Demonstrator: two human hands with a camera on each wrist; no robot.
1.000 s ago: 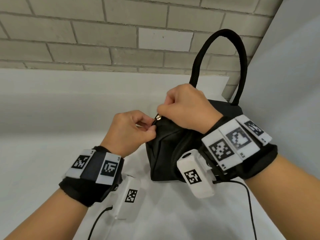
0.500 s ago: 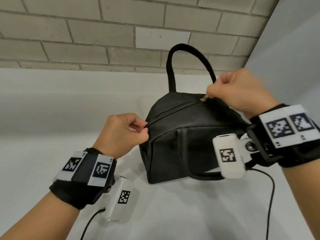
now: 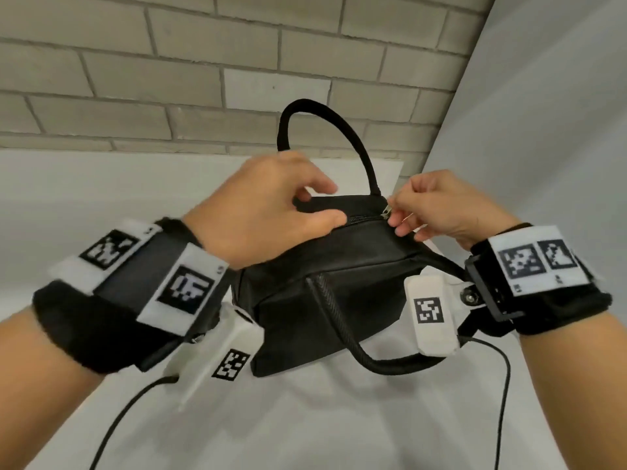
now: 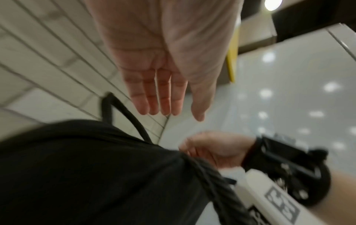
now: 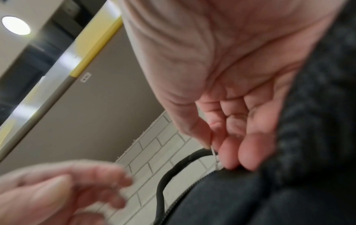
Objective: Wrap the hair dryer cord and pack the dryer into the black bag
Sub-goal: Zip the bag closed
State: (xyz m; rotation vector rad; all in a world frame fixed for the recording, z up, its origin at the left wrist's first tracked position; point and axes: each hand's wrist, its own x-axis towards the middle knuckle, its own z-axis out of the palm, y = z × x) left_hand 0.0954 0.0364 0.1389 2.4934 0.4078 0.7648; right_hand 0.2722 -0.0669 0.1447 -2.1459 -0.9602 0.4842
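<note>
The black bag (image 3: pixel 322 283) stands on the white table, its top zip drawn closed. My right hand (image 3: pixel 397 215) pinches the metal zipper pull (image 3: pixel 386 212) at the right end of the zip, seen close up in the right wrist view as the pull (image 5: pixel 214 153) between thumb and fingers (image 5: pixel 248 152). My left hand (image 3: pixel 315 201) hovers over the bag's top with relaxed fingers and holds nothing; the left wrist view shows its fingers (image 4: pixel 159 99) straight above the bag (image 4: pixel 77 175). One handle (image 3: pixel 325 117) stands up, the other (image 3: pixel 339 323) hangs down the front. The hair dryer is out of sight.
A pale brick wall (image 3: pixel 169 79) runs behind the table (image 3: pixel 339 429). A grey panel (image 3: pixel 543 130) closes off the right side close to the bag. Thin black cables (image 3: pixel 115 425) trail from both wrist cameras across the near table.
My right hand drew the zipper pull from the bag's left end to its right end, closing the zip. My left hand let go of the left end and rose over the top, fingers loose.
</note>
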